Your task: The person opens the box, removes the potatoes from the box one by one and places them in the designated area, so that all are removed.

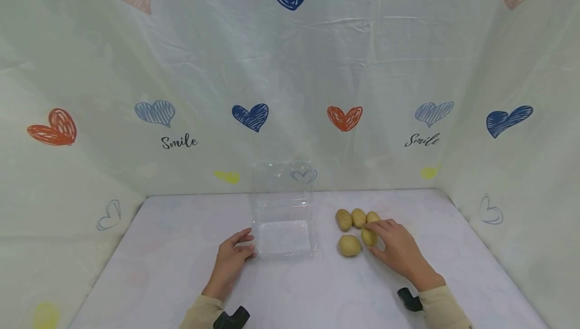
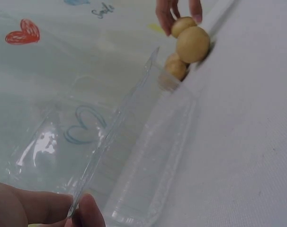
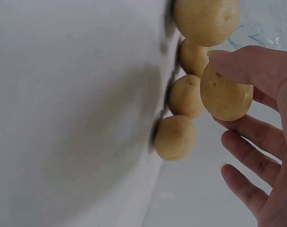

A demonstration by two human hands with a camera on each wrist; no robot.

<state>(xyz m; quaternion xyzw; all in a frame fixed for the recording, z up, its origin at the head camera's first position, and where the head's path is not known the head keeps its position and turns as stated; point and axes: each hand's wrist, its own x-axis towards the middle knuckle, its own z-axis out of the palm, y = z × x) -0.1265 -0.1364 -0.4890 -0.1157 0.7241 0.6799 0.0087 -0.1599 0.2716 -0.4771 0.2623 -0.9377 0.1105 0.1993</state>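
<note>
A clear plastic clamshell box (image 1: pixel 284 238) lies on the table with its lid (image 1: pixel 281 180) raised at the back. My left hand (image 1: pixel 230 266) pinches the box's left rim between thumb and fingers, as the left wrist view shows close up. At the right, my right hand (image 1: pixel 399 249) holds a small yellow potato (image 3: pixel 225 97) between thumb and fingertips. The right wrist view shows this potato lifted off the table surface. Around it are a larger round potato (image 1: pixel 349 246) in front and several others, among them an oval potato (image 1: pixel 344 220), in a row behind.
A white cloth covers the table (image 1: pixel 181 238). Behind it hangs a pale curtain (image 1: pixel 290 67) printed with hearts and "Smile". Dark wrist-camera mounts (image 1: pixel 232 317) sit at both sleeves. A gap of bare table separates the box from the potatoes.
</note>
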